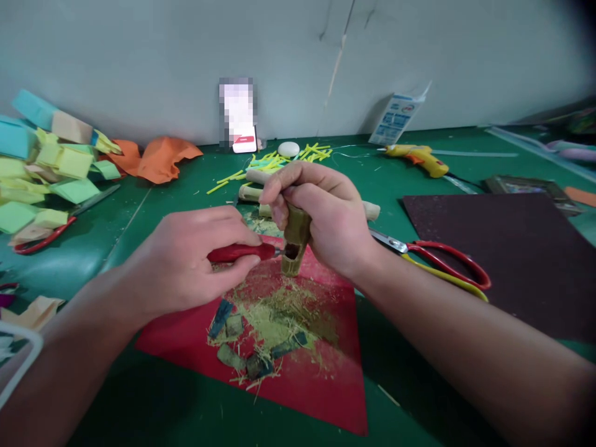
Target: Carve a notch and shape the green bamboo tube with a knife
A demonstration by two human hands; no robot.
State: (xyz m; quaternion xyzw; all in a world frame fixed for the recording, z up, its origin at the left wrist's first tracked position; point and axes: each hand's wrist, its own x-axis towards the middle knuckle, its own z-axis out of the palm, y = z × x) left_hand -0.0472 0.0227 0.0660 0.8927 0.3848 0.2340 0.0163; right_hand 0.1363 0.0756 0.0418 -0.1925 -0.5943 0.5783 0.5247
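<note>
Over the left part of the red sheet (333, 385), the left hand (190, 257) lies back upward, its forearm slanting in from the lower left, thumb and fingers pinching a red-handled tool (244, 252) whose metal tip meets the notch in a hollow greenish tube (298, 226). The right hand (333, 214), forearm rising from the lower right, curls its fingers around that tube's upper part, holding it near-upright over the sheet's far part; shavings (284, 316) lie on the sheet, and scissors (433, 254) rest to its right on the worktop (186, 403).
</note>
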